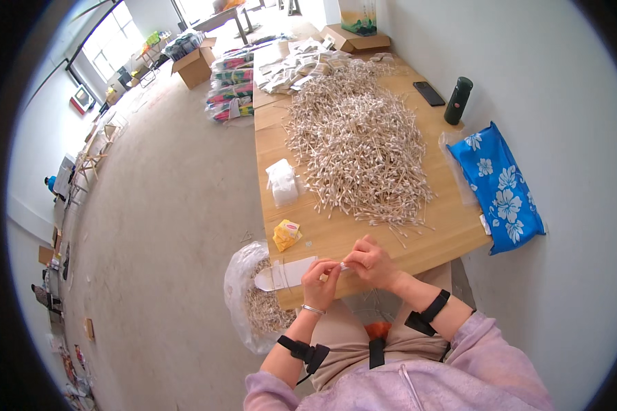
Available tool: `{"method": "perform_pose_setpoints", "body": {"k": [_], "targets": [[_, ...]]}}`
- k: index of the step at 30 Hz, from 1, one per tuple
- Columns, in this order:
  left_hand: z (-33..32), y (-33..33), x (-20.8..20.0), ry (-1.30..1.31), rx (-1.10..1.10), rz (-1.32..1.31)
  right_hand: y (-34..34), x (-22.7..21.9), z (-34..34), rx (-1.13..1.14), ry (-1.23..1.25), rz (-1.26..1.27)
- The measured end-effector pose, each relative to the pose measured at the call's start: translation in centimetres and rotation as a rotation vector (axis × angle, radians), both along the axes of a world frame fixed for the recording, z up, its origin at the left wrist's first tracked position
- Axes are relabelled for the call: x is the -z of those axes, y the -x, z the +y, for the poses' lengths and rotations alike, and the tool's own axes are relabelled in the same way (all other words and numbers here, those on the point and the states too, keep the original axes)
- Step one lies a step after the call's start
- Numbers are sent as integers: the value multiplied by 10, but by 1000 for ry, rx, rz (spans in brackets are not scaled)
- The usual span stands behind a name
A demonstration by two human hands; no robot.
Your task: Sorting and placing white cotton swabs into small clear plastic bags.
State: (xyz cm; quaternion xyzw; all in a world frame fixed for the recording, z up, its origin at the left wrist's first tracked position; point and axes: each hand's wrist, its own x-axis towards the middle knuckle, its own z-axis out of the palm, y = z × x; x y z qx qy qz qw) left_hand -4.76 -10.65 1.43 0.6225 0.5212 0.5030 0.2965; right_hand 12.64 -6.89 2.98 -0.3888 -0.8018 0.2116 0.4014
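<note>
A big heap of cotton swabs [363, 151] with white tips and pale sticks covers the middle of the wooden table [452, 212]. At the near edge my left hand [320, 282] and my right hand [371, 262] meet, fingers closed in a pinch. Small white tips, which look like cotton swabs [343, 266], show between their fingertips; the rest is hidden. Beside my left hand lies a flat white strip [286, 274] with a rounded end, jutting slightly past the table's left edge. Small yellow packets [287, 234] and a stack of clear plastic bags [282, 182] lie farther along that edge.
Below the left table corner stands a clear bag of swabs [264, 308]. A blue flowered pouch [500, 192], dark bottle [458, 101] and phone [429, 94] are along the right side. Packed white bags [295, 65] and a cardboard box [355, 40] sit at the far end.
</note>
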Motion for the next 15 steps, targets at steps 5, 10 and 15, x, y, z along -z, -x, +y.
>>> {"method": "perform_pose_setpoints", "body": {"k": [5,10,15], "targets": [[0,4,-1,54,-48,-76,7,-10,4,-36,13,-41],[0,12,-14,-4,15,33,8,-21,5,-123,170,-103],[0,29,7,146,61,-32,14,-22,9,-193,347,-97]]}}
